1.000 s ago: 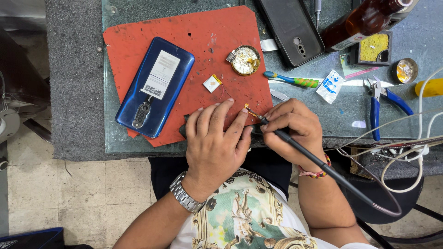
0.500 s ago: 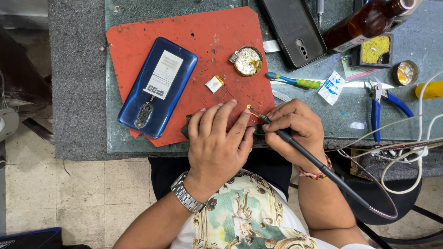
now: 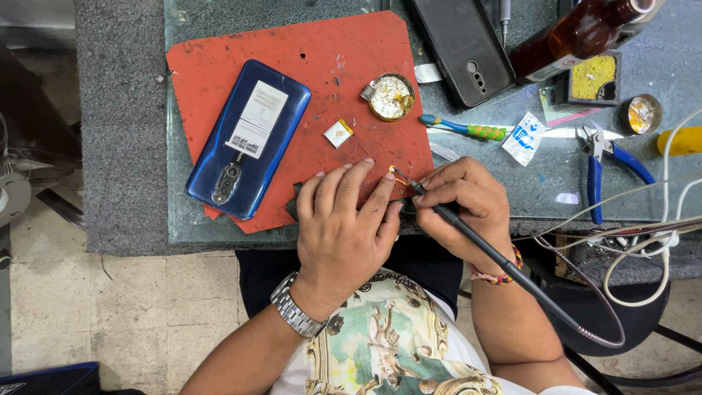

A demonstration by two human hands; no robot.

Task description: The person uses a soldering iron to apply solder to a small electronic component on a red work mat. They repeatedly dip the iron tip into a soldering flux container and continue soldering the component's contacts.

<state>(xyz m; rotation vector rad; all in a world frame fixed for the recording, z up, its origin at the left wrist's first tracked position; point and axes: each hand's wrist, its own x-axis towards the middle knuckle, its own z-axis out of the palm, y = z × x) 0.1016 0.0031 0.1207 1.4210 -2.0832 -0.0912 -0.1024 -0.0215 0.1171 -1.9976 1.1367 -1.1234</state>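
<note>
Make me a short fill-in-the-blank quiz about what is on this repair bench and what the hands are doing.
1. The right hand holds a soldering iron the way one holds a ____.
2. The blue phone lies on a ____ mat.
3. The left hand, palm down, has a metal ____ on its wrist.
4. The pliers have ____ handles.

Missing words: pen; red; watch; blue
</note>
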